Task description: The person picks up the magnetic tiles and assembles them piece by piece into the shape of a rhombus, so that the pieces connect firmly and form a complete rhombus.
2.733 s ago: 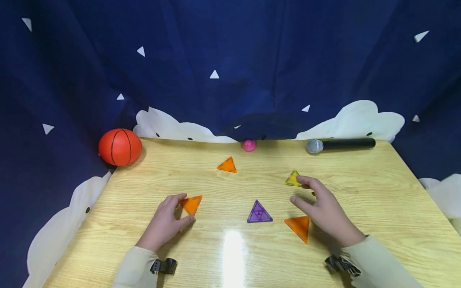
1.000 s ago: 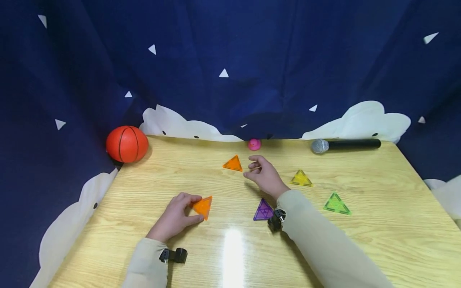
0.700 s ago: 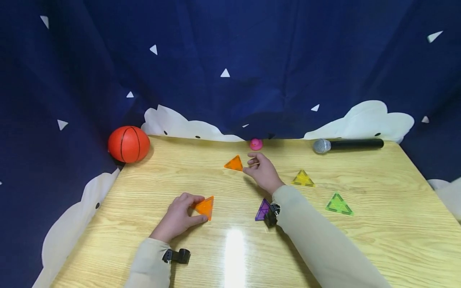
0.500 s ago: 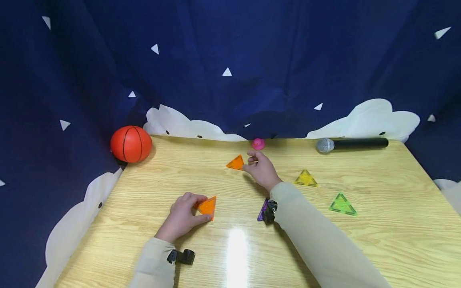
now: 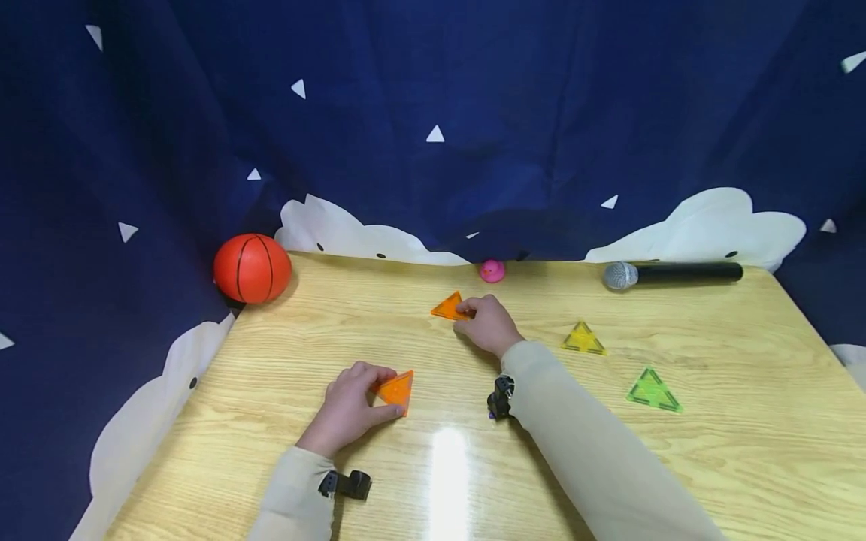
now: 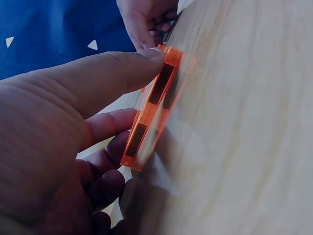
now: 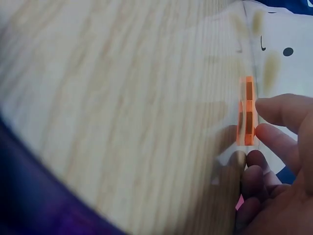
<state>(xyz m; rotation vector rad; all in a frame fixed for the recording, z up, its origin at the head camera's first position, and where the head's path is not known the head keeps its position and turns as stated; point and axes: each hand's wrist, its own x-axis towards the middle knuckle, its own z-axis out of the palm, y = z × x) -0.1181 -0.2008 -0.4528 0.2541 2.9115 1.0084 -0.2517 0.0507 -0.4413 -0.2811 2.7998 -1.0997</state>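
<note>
In the head view my left hand [image 5: 355, 402] holds an orange triangular magnetic tile [image 5: 398, 391] between thumb and fingers, at the left-centre of the table. The left wrist view shows the thumb pressed on a corner of this orange tile [image 6: 151, 110], which lies flat on the wood. Farther back, my right hand [image 5: 489, 323] pinches the right corner of a second orange triangular tile [image 5: 448, 306]. Seen from the right wrist, thumb and forefinger meet the edge of that tile [image 7: 248, 112]. A purple tile is almost wholly hidden beneath the right wrist camera.
Right of the right forearm lie a yellow triangular tile [image 5: 583, 340] and a green one [image 5: 653, 391]. Along the back edge stand a pink rubber duck [image 5: 492, 271] and a microphone [image 5: 673, 275]. A red ball [image 5: 253, 268] sits at the table's back left corner.
My right hand has moved from the right side, past the yellow tile, to the back orange tile, and its fingers have closed on the corner. The left hand stays at its tile. The view has shifted slightly.
</note>
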